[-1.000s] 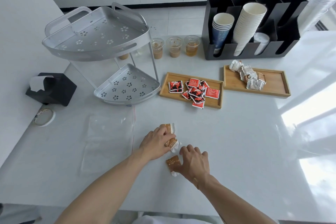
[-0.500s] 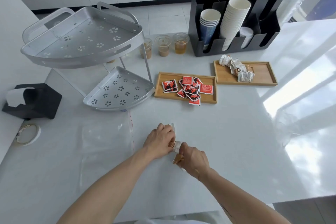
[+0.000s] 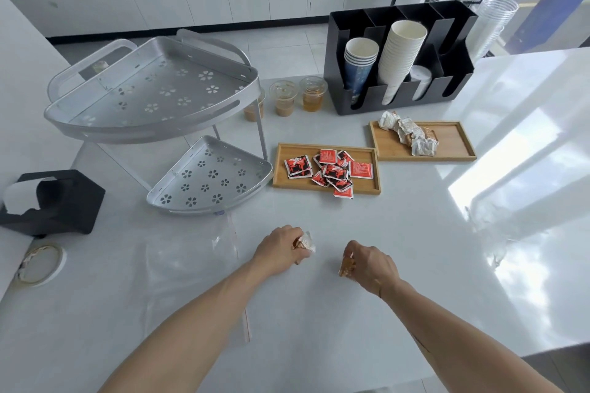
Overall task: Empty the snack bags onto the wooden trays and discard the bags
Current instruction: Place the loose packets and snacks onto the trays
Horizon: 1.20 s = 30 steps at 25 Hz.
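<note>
I find the white counter (image 3: 415, 265) carrying everything in view. The largest item on it is the two-tier metal rack (image 3: 153, 105) at the far left; a black cup holder (image 3: 399, 67) stands at the far right.

Between them lie two wooden trays. The nearer tray (image 3: 281, 169) holds red snack packets (image 3: 329, 169), one of which overhangs its front edge. The farther tray (image 3: 453, 140) holds pale wrapped snacks (image 3: 408, 134) bunched at its left end, with the right half bare.

A clear plastic bag (image 3: 191, 265) lies flat on the counter, near my left forearm. It looks empty and is not yet discarded.

My left hand (image 3: 281, 252) is closed around a small wrapped snack (image 3: 305, 242), its pale wrapper showing past the fingers. My right hand (image 3: 370, 265) is closed on a brown snack piece (image 3: 346, 265). Both hands sit low over the counter, well short of the trays.

Risks, as I judge them:
- The carry to the trays is long, and a loose pinch on such small pieces could drop one.
- Setting pieces on the crowded nearer tray could push the overhanging packet off.
- The bag is nearly invisible against the counter, so I could overlook it or drag it with a forearm.
</note>
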### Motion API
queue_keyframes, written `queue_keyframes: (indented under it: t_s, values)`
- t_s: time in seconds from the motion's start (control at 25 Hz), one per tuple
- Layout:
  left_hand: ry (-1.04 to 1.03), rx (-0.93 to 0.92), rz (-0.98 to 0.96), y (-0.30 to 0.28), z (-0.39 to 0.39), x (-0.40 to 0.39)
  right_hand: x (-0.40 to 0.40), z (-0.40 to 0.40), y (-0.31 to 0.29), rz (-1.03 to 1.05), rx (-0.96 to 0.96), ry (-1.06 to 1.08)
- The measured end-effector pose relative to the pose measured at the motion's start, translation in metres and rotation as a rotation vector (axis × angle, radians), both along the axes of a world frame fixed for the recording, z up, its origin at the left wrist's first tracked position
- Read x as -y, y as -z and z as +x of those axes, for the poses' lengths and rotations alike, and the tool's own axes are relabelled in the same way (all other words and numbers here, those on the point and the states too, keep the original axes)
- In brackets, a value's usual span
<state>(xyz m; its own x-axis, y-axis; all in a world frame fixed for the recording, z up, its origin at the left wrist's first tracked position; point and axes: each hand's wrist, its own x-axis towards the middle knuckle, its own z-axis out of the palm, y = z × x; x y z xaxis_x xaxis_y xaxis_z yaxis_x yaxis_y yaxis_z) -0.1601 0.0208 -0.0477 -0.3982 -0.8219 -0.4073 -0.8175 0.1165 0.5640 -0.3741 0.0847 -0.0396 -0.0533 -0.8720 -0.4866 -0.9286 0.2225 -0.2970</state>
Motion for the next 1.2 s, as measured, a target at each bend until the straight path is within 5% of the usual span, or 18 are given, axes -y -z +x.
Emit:
queue_keyframes:
  t_s: [0.32, 0.64, 0.92, 1.2]
  values:
    - [-0.018, 0.122, 0.113, 0.004, 0.002, 0.026, 0.0, -0.003, -0.007, 0.019, -0.028, 0.116]
    - [0.09, 0.291, -0.034, 0.008, -0.009, 0.026, -0.004, -0.012, -0.003, 0.024, -0.104, 0.149]
    - [-0.024, 0.151, 0.21, 0.006, -0.016, 0.024, 0.019, -0.04, -0.012, -0.003, -0.091, 0.066]
    - [-0.073, 0.071, 0.134, -0.036, -0.078, 0.044, 0.053, -0.108, -0.037, -0.055, -0.048, -0.027]
